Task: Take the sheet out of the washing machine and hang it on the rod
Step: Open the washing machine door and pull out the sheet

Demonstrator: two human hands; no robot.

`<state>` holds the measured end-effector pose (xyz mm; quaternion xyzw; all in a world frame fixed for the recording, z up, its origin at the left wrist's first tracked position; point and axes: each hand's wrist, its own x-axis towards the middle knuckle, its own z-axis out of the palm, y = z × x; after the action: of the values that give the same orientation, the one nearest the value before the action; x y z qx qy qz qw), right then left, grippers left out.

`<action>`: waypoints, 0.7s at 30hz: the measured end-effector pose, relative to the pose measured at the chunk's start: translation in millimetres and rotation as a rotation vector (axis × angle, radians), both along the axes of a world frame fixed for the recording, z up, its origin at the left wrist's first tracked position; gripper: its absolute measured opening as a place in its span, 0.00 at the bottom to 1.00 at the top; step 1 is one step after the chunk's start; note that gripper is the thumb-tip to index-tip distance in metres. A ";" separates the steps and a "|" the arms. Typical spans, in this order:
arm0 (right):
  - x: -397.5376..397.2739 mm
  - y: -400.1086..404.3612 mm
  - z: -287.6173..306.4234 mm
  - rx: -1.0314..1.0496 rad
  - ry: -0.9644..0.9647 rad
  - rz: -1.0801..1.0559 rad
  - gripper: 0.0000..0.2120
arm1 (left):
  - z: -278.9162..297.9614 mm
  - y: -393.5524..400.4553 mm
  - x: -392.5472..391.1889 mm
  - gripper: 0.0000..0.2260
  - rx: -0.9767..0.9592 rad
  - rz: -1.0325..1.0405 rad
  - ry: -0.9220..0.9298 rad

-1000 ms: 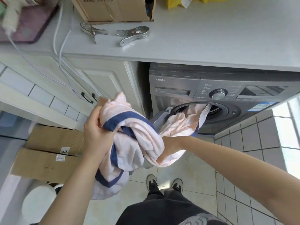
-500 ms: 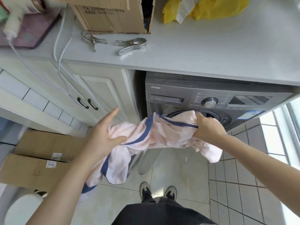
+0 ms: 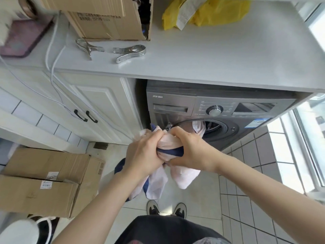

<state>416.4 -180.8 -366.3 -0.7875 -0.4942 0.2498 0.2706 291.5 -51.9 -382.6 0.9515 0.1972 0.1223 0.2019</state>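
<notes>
From my head view, my left hand [image 3: 144, 154] and right hand [image 3: 191, 150] both clench the bunched pink, blue-trimmed sheet [image 3: 168, 148] in front of the washing machine [image 3: 175, 106]; its ends hang below my fists, and more pink cloth sits in the drum opening. Two metal clips [image 3: 130, 52] lie on the surface [image 3: 211, 55] above

I get bright daylight from the window [image 3: 314, 138] at the frame's right, glaring there. Upper left is motion-blurred, and edges bend from the wide lens.

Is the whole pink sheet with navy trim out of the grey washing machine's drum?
No: part of the pink sheet with navy trim hangs in the grey washing machine opening.
</notes>
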 end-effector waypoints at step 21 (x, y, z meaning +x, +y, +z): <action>1.7 58.8 -98.8 -0.513 0.170 0.409 0.48 | 58.7 46.1 -66.2 0.12 -0.511 0.250 -0.310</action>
<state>418.1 -121.9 -465.1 -0.6910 -0.5385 0.4799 0.0481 225.2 -5.8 -323.9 0.8083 0.3039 0.2363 0.4454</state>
